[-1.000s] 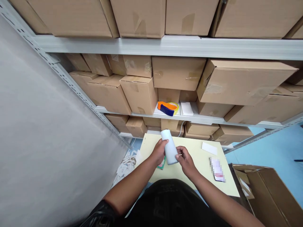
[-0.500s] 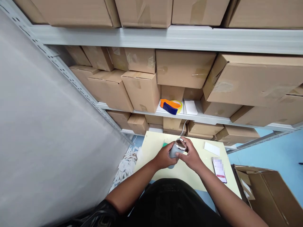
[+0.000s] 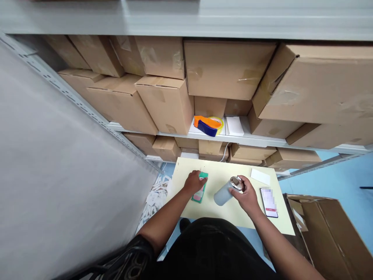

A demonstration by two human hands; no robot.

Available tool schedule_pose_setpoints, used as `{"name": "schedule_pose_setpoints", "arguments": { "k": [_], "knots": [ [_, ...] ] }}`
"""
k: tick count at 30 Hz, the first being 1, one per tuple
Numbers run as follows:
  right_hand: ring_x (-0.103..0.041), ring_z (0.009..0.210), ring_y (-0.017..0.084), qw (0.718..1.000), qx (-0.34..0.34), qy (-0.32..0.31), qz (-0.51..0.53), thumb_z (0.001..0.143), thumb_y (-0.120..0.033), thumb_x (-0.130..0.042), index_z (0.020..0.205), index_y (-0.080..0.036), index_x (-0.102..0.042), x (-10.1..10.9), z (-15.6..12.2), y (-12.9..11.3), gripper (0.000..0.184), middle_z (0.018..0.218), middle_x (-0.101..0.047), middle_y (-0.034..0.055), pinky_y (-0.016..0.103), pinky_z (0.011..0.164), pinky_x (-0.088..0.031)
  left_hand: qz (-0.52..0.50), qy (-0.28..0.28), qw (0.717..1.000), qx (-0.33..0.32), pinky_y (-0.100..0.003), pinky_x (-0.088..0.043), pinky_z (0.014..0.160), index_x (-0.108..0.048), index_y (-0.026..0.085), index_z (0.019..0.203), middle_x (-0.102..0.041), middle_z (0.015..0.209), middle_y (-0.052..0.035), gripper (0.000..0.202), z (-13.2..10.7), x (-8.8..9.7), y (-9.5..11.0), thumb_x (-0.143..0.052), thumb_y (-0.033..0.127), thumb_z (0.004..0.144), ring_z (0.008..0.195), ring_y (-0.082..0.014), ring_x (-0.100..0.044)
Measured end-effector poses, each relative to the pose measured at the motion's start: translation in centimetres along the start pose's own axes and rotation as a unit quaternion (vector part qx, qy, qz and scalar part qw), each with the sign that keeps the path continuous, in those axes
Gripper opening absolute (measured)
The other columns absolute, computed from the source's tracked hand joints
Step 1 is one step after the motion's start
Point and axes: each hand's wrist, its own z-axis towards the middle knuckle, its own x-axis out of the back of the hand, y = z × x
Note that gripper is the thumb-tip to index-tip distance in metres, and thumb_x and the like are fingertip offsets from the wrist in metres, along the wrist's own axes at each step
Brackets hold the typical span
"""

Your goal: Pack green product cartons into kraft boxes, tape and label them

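My right hand (image 3: pixel 247 198) is wrapped round a grey tumbler (image 3: pixel 223 194) with a shiny metallic top. The tumbler tilts over the pale table (image 3: pixel 215 217), with its top toward my right palm. To the left, my left hand (image 3: pixel 194 182) is closed at the upper end of a flat green packet (image 3: pixel 198 196) with pink and white print. Its thumb lies across the packet, and a small white patch shows between thumb and fingers. Part of the packet's top is hidden by this hand.
A phone (image 3: pixel 269 202) and a white card or small box (image 3: pixel 260 176) lie at the table's right. On the shelf behind sit an orange and blue tape dispenser (image 3: pixel 208 125) and cardboard boxes (image 3: pixel 163 101). An open carton (image 3: pixel 332 229) stands right; paper scraps (image 3: pixel 155 196) cover the floor left.
My left hand has let go of the tumbler and moved left to the green packet. My right hand keeps the tumbler and has shifted slightly right. The view has moved closer to the shelves.
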Motion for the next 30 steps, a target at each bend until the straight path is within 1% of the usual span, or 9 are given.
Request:
{"name": "schedule_pose_setpoints", "arguments": {
  "k": [5,9,12,15,18,20,23,27,30],
  "knots": [
    [-0.065,0.091,0.025,0.996,-0.004,0.037,-0.082,0.069,-0.047,-0.085,0.122,-0.022,-0.059,2.9,-1.3,1.5,0.063,0.111,-0.069,0.0086,0.040,0.085,-0.054,0.169,-0.080,0.978,0.091,-0.049,-0.041,0.106,-0.034,0.009,0.156,-0.050,0.149,-0.0262,0.101,3.9,-4.1,-1.5,-0.062,0.066,0.078,0.139,-0.0450,-0.042],
    [-0.063,0.086,0.024,0.994,-0.023,0.046,-0.091,0.070,-0.048,-0.084,0.121,-0.022,-0.059,4.4,-2.3,3.2,0.062,0.101,-0.070,0.0063,0.038,0.080,-0.054,0.171,-0.083,0.977,0.095,-0.048,-0.041,0.105,-0.022,0.007,0.160,-0.053,0.146,-0.0266,0.105,4.8,-6.5,-1.5,-0.064,0.056,0.078,0.137,-0.0443,-0.044],
    [-0.063,0.085,0.023,0.995,-0.039,0.061,-0.074,0.070,-0.049,-0.084,0.123,-0.022,-0.058,5.3,-2.7,4.6,0.065,0.102,-0.070,0.0063,0.039,0.080,-0.054,0.101,-0.050,0.992,0.052,-0.044,-0.043,0.104,-0.022,0.014,0.161,-0.059,0.139,-0.0204,0.099,4.2,-6.5,-1.5,-0.067,0.046,0.079,0.133,-0.0381,-0.051],
    [-0.064,0.087,0.024,0.995,-0.051,0.080,-0.034,0.068,-0.050,-0.086,0.122,-0.022,-0.057,6.1,-2.3,5.3,0.067,0.103,-0.070,0.0066,0.039,0.081,-0.055,0.016,0.000,0.999,-0.048,-0.042,-0.041,0.110,-0.022,0.018,0.162,-0.059,0.140,-0.0156,0.102,2.6,-5.5,-1.4,-0.073,0.033,0.075,0.132,-0.0324,-0.053],
    [-0.065,0.088,0.024,0.995,-0.054,0.087,0.012,0.069,-0.050,-0.087,0.122,-0.022,-0.057,6.3,-1.2,4.8,0.067,0.103,-0.070,0.0067,0.039,0.082,-0.056,-0.020,0.033,0.992,-0.119,-0.045,-0.037,0.117,-0.035,0.021,0.156,-0.058,0.143,-0.0123,0.094,0.8,-4.8,-1.5,-0.073,0.021,0.070,0.137,-0.0320,-0.049],
    [-0.065,0.090,0.024,0.994,-0.050,0.086,0.040,0.069,-0.049,-0.088,0.123,-0.023,-0.057,6.0,-0.4,3.8,0.068,0.104,-0.069,0.0067,0.040,0.083,-0.056,-0.040,0.042,0.991,-0.120,-0.047,-0.037,0.118,-0.044,0.023,0.150,-0.059,0.142,-0.0114,0.086,-0.1,-4.9,-1.8,-0.073,0.018,0.069,0.138,-0.0326,-0.048],
    [-0.065,0.094,0.025,0.994,-0.032,0.073,0.077,0.069,-0.047,-0.089,0.127,-0.024,-0.056,4.9,0.7,1.6,0.071,0.108,-0.069,0.0074,0.041,0.087,-0.056,-0.113,0.046,0.986,-0.114,-0.048,-0.039,0.119,-0.044,0.023,0.148,-0.055,0.147,-0.0119,0.083,-1.1,-5.7,-2.7,-0.073,0.017,0.070,0.139,-0.0307,-0.049],
    [-0.066,0.105,0.027,0.994,0.006,0.041,0.102,0.072,-0.045,-0.087,0.132,-0.025,-0.053,2.1,1.4,-1.2,0.072,0.122,-0.067,0.0112,0.044,0.094,-0.056,-0.190,0.038,0.973,-0.125,-0.049,-0.041,0.117,-0.044,0.023,0.144,-0.056,0.146,-0.0119,0.080,-2.1,-6.6,-3.6,-0.073,0.014,0.070,0.137,-0.0294,-0.053],
    [-0.066,0.111,0.029,0.997,0.045,-0.002,0.065,0.074,-0.044,-0.086,0.134,-0.025,-0.053,-0.1,1.5,-2.5,0.071,0.132,-0.065,0.0138,0.045,0.096,-0.055,-0.200,0.040,0.972,-0.118,-0.049,-0.043,0.115,-0.048,0.023,0.140,-0.058,0.142,-0.0121,0.077,-2.7,-6.9,-3.7,-0.074,0.013,0.068,0.133,-0.0305,-0.056]
  ]
}}
